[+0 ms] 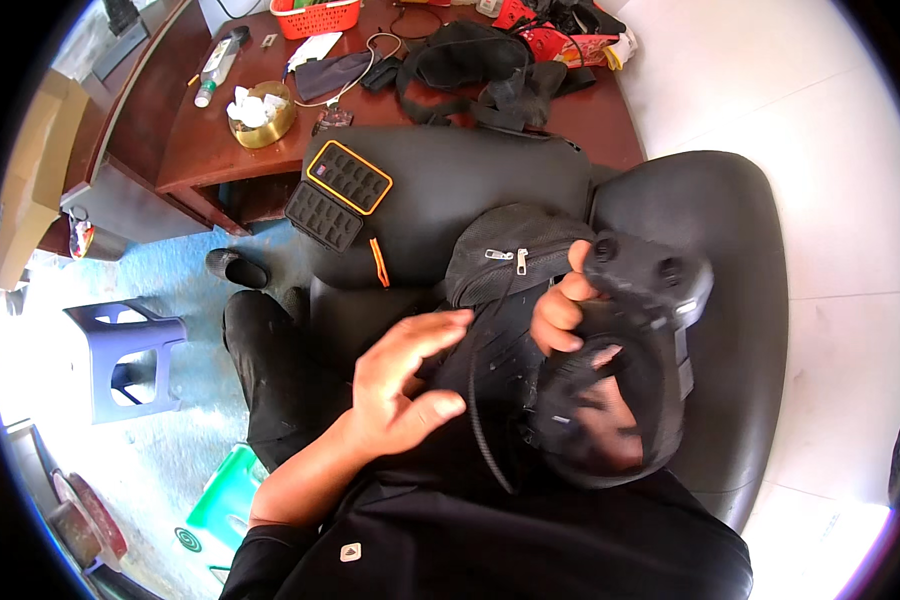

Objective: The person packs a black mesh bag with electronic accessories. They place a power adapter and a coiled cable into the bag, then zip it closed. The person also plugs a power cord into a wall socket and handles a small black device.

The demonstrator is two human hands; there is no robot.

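Note:
My right hand grips a black head-strap device with two round lenses or knobs on its front; the device is slightly blurred. Its black strap band loops downward, and part of my right forearm shows through the loop. My left hand is raised over my lap, fingers spread and holding nothing. A dark cord hangs between my hands. Just beyond my lap lies a black mesh pouch with two zipper pulls. An open memory-card case with an orange rim rests on the black seat, near a thin orange strip.
A reddish-brown desk holds a bottle, a gold bowl of crumpled tissues, black bags and red baskets. On the floor at left stand a blue-grey plastic stool, a green stool and a dark shoe.

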